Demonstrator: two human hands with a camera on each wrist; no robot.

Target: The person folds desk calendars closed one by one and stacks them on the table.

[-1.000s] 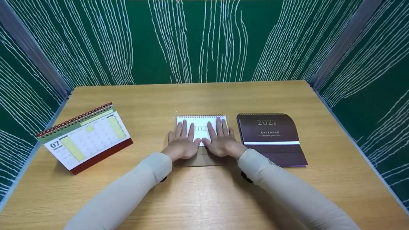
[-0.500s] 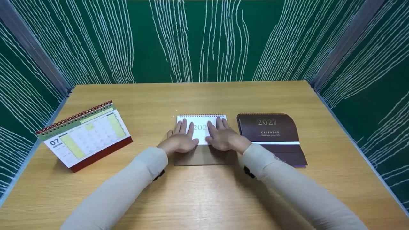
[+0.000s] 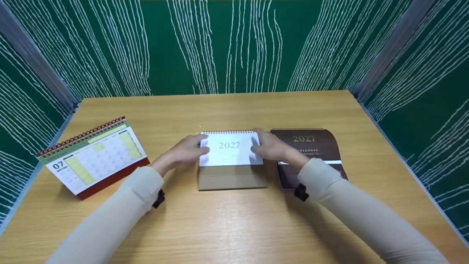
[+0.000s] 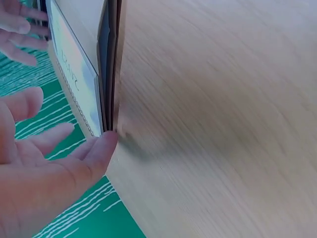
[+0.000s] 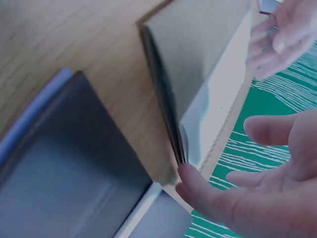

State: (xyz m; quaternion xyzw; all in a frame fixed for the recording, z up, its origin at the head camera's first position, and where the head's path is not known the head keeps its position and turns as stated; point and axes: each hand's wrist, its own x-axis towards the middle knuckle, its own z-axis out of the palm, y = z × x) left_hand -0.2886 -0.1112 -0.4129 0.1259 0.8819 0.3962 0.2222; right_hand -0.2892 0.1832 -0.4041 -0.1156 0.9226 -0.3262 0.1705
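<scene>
A small white-covered 2027 desk calendar (image 3: 231,156) with a brown card base lies low on the table, spiral edge away from me. At its left edge is my left hand (image 3: 182,149), thumb and fingers spread apart; in the left wrist view a fingertip (image 4: 108,141) touches the calendar's side. My right hand (image 3: 275,146) is at the opposite edge. In the right wrist view its lower fingertip (image 5: 188,173) meets the calendar's side, while the thumb (image 5: 267,130) stands away from it. Neither hand visibly pinches the calendar.
A dark brown 2027 calendar (image 3: 322,146) lies just right, partly under my right forearm in view. At the left a red-based calendar (image 3: 106,156) stands tilted, showing month 07. Green panels with white lines (image 3: 176,73) border the wooden table (image 3: 234,227).
Both hands were flat on the white calendar's cover; they have slid outward to its left and right edges, uncovering the 2027 print. The other calendars have stayed put.
</scene>
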